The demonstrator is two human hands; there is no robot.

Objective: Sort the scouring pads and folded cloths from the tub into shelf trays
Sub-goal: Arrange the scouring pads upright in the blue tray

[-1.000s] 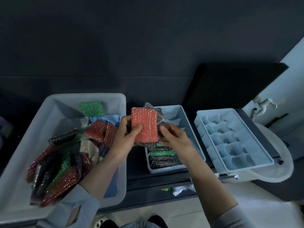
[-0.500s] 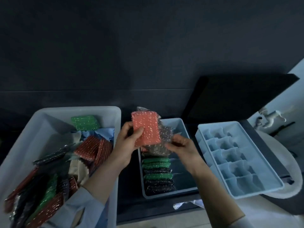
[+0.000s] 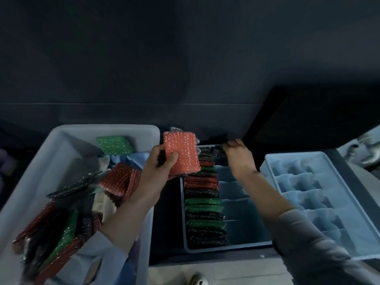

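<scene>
The left hand (image 3: 153, 171) is holding up a coral-red glittery rectangular scouring pad (image 3: 182, 154), thumb pressing on its face and fingers curled behind, probably keeping it ready as the next one. The right hand (image 3: 238, 156) is pushing a dark glittery scouring pad (image 3: 218, 152) into the far end of the pale blue divided shelf tray (image 3: 246, 241), fingers curled on it, so the row of pads stands on edge. Many pads are waiting in the big white plastic tub (image 3: 61, 140).
</scene>
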